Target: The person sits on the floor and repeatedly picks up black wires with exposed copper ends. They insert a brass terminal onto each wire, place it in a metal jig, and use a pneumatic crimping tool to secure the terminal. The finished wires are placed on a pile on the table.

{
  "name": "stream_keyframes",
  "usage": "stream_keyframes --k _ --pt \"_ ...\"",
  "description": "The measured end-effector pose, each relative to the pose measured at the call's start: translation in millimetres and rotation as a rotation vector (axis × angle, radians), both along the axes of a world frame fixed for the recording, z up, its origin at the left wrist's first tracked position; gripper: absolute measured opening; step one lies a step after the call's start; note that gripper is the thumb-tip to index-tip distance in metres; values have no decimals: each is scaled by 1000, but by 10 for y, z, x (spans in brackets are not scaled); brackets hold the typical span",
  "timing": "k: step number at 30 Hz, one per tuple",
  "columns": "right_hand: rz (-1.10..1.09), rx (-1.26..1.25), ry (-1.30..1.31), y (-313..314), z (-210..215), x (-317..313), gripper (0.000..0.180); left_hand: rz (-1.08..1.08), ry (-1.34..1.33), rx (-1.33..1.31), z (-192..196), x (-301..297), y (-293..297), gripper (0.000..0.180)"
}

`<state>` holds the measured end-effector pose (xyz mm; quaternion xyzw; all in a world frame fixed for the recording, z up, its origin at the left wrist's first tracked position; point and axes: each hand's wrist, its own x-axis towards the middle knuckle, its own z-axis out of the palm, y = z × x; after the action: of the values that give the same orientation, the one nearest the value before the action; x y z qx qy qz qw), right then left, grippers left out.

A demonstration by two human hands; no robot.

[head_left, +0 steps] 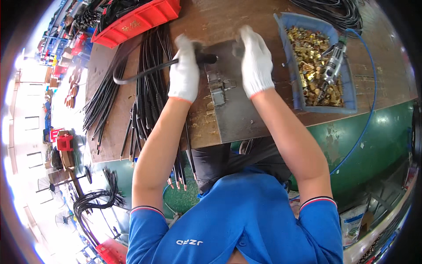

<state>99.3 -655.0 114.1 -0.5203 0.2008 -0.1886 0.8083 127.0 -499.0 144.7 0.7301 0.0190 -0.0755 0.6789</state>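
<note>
black cable (147,72) up in the left hand (183,72), right hand (256,64) standing off

and it's the left doing the holding, fingers closed round the cable close behind its thick black end (205,58), which pokes out toward the right, at the edge of the dark metal plate (239,116), beyond the metal fixture (217,96). look at that tail, bowing back in a smooth loop above the black cable bundle (149,99): light stuff, i'd judge, springy rather than floppy, and not fragile. the sheath may slide a little against knitted gloves, so the best grip should be right behind that thick end, where it looks stiffest; grab further back and the tip would likely wag.

over to the right hand: partly open, fingers reaching away from the body, nothing seen in its hold, though blur swallows the fingertips. palms roughly face each other across the plate, a clear gap between. both forearms come up from below, slanting inward, elbows out wide, the wrists close to straight, just off the bench (203,130) by the look of it.
</note>
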Motion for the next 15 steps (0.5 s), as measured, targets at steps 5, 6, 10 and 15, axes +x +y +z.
stream_keyframes --k 5,6,10,15 --pt "380 -274 -99 -51 294 -790 50 -63 202 -786 33 -528 -29 44" --pt "470 -262 -156 -28 292 -894 49 -53 278 -845 96 -673 -72 43" --pt "456 -575 -286 -20 359 -1080 42 -160 435 -1042 -173 -844 -48 54" --pt "409 -805 -501 -30 493 -1147 45 -251 438 -1209 -164 -935 -40 62"
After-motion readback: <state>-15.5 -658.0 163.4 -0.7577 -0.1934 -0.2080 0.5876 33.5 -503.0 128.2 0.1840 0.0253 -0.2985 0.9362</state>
